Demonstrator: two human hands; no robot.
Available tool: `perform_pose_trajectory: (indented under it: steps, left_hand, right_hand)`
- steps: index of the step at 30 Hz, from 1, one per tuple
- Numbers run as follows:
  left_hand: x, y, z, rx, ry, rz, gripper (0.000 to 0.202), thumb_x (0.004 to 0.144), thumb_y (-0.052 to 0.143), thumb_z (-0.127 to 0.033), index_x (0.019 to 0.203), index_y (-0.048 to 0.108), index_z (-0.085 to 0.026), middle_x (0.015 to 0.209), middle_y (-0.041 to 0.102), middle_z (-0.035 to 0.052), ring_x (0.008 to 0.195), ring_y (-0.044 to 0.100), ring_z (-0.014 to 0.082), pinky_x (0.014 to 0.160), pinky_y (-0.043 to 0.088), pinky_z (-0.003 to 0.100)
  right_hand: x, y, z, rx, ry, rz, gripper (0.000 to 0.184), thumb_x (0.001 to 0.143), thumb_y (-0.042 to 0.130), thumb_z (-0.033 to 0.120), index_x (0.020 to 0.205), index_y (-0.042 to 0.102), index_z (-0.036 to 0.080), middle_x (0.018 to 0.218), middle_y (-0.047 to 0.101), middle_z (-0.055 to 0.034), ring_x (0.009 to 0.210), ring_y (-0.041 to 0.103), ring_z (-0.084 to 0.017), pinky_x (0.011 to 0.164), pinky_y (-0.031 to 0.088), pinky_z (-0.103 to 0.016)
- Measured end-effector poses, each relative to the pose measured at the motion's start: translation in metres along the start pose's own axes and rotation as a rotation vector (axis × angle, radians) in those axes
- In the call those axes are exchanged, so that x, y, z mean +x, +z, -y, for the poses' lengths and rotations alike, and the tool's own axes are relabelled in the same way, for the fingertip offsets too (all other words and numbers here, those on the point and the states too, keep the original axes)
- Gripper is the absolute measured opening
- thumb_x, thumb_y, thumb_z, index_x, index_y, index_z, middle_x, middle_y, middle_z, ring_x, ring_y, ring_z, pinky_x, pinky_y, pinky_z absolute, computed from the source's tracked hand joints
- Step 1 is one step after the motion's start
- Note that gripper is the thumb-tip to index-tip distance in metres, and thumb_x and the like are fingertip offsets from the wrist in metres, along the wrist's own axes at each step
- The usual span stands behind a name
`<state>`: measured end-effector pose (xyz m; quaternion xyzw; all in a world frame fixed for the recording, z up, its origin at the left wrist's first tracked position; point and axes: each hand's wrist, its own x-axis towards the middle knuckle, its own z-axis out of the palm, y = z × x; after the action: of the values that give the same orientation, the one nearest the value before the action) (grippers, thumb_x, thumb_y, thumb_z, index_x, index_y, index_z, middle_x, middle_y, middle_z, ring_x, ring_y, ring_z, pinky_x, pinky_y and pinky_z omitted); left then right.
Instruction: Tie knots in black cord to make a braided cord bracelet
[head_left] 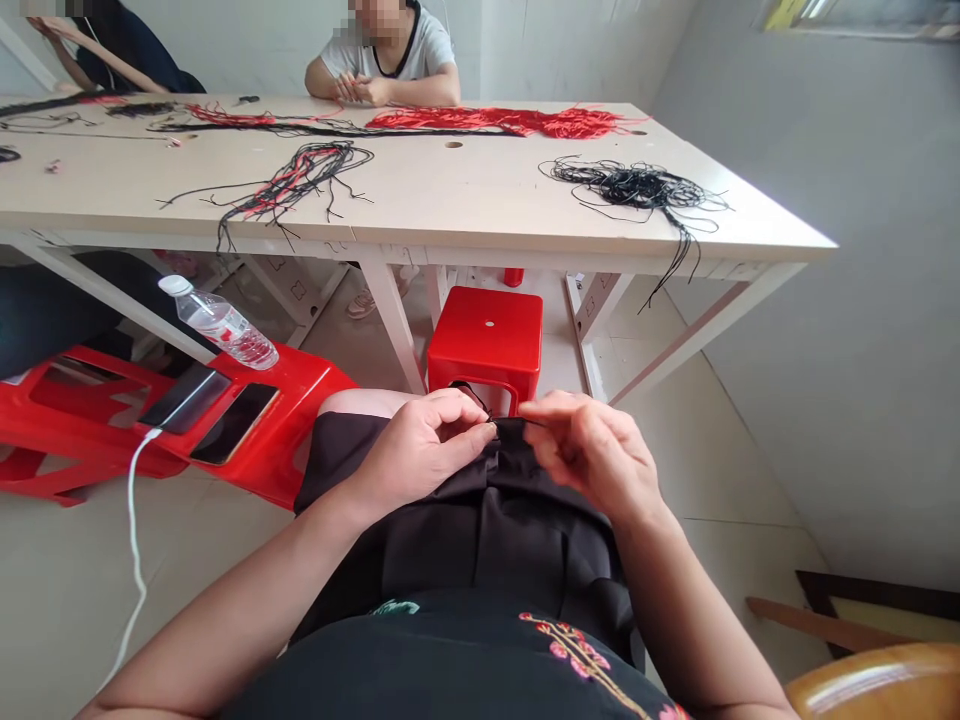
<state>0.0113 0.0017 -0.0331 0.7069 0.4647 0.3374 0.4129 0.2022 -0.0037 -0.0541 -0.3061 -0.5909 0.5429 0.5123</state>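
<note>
Over my lap, my left hand (424,445) pinches a thin black cord (474,392) between thumb and fingertips. A small loop of it rises just above those fingers. My right hand (600,450) is closed on the same dark cord a short way to the right, and a stretch runs between the two hands. Against the dark cloth of my clothes (480,530) the finer detail of the cord, such as any knot, is hard to make out.
The table (450,215) ahead bears a black cord bundle (637,185), a black-and-red bundle (300,180) and red cords (555,122). A person (420,60) sits across. Red stools (487,325) stand below; the left one holds a water bottle (225,325), power bank (185,398) and phone (235,425).
</note>
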Motion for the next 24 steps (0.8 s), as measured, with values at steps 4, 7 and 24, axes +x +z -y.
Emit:
perform_pose_trajectory:
  steps: [4,7,24]
  left_hand:
    - [-0.002,0.001,-0.002,-0.018,0.023,0.036,0.016,0.082,0.057,-0.028,0.072,0.062,-0.016,0.075,0.056,0.0001,0.071,0.055,0.0105,0.066,0.044,0.021]
    - [-0.003,0.003,-0.004,-0.037,0.005,0.054,0.014,0.081,0.058,-0.027,0.072,0.061,-0.016,0.072,0.055,-0.0009,0.068,0.053,0.0095,0.063,0.043,0.02]
    - [-0.002,0.01,0.003,-0.262,-0.154,0.052,0.015,0.077,0.062,-0.027,0.069,0.056,-0.015,0.063,0.05,-0.0041,0.057,0.046,0.006,0.055,0.039,0.019]
  right_hand:
    - [0.009,-0.003,-0.008,0.03,0.11,0.189,0.036,0.089,0.049,0.034,0.124,0.051,0.027,0.105,0.063,-0.0048,0.056,0.06,-0.009,0.034,0.042,-0.018]
    - [0.016,-0.001,-0.009,-0.213,-0.035,0.203,0.014,0.086,0.055,0.022,0.094,0.065,0.019,0.074,0.063,0.0,0.055,0.056,-0.008,0.047,0.048,-0.019]
    - [0.018,0.013,-0.014,-0.514,-0.379,-0.066,0.014,0.089,0.049,0.017,0.097,0.059,0.021,0.095,0.06,-0.0058,0.077,0.06,-0.012,0.07,0.052,-0.026]
